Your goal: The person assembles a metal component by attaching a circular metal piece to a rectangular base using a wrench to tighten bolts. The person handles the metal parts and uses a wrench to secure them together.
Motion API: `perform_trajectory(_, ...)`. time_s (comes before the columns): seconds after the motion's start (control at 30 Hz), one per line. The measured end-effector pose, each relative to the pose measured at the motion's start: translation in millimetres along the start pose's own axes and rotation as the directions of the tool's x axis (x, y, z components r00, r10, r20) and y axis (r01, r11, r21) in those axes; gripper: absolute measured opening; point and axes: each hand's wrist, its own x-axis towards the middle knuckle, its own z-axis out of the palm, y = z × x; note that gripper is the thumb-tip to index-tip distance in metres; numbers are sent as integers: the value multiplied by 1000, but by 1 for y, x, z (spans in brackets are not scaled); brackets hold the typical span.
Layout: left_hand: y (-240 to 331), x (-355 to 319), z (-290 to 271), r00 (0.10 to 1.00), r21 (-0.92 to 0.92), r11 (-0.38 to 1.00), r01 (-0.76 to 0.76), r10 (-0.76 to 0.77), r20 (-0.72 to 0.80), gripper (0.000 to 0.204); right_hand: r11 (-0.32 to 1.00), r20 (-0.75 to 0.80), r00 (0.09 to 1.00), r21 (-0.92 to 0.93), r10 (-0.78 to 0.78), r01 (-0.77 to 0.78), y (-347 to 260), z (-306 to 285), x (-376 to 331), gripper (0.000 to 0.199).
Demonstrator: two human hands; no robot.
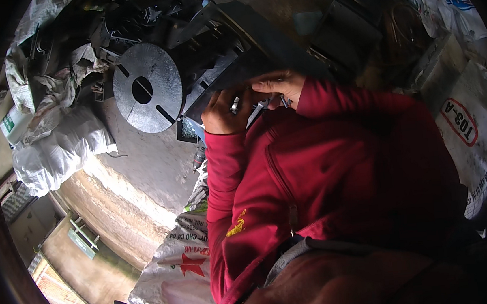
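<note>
My left hand is closed at the lower edge of a dark metal frame, with a small shiny metal piece at its fingers. Close beside it, my right hand has its thumb laid across toward the left and its fingers curled in. What the two hands grip between them lies in deep shadow, and I cannot make it out. Left of the hands stands a round grey metal disc with a centre hole and slots, attached to or resting against the dark frame.
A power-tool-like object lies below the left wrist. White woven sacks are near my left side, and another printed sack stands at right. White plastic bundles lie at far left. Jumbled metal parts fill the back.
</note>
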Motion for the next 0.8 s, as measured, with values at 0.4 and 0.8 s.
perform_trajectory(0.4, 6, -9, 13, 999, 81, 997, -19, 22, -45, 17, 999, -71, 997, -17, 34, -36, 1, -6, 6, 31)
perform_trajectory(0.8, -13, -12, -10, 926, -868, 333, 367, -218, 308, 9, 999, 114, 993, -48, 12, -6, 3, -8, 13, 33)
